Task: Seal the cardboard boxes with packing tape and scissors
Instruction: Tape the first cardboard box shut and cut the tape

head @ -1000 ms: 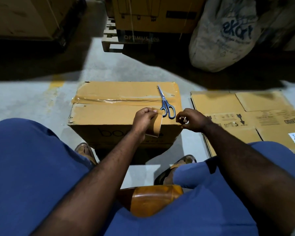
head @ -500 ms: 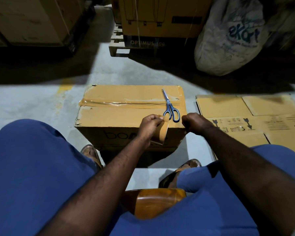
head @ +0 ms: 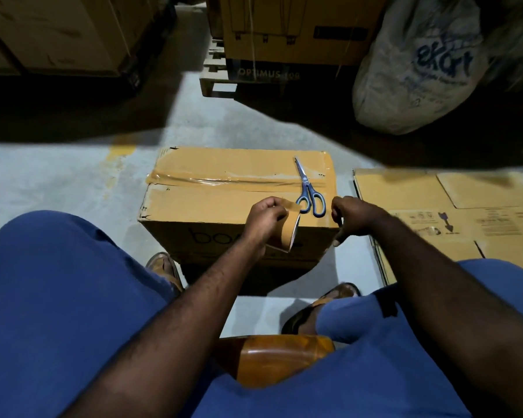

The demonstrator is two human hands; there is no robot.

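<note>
Cardboard is the matter in hand: the box point(head: 212, 212) sits on the floor just in front of the knees, its top seam already covered by a glossy tape strip point(head: 224, 180) running side to side. We read the step as starting a fresh run of tape at the near right corner. The left hand point(head: 266, 217) grips the tape roll point(head: 286, 233), fingers curled round it, holding it on edge at the near rim of the box. The right hand point(head: 355, 217) is at the near right corner, fingers curled and one or two pointing down the side. We take it to be drawing out the loose end, but we cannot tell whether tape lies between its fingertips. The scissors point(head: 310, 194) lie closed on the box top, between the hands and just beyond them, crossing the taped seam. Next, we judge, the end must be pressed flat onto the cardboard and the roll pulled away to lay a length. One hand must then be freed to take the scissors and cut. The floor point(head: 73, 182) is pale, scuffed concrete with a faded yellow mark. Flattened cartons point(head: 435, 206) lie just to the right. Beyond, in dim light, stand stacked cartons point(head: 299, 28) on a pallet point(head: 215, 76) and a bulging printed sack point(head: 417, 64).
</note>
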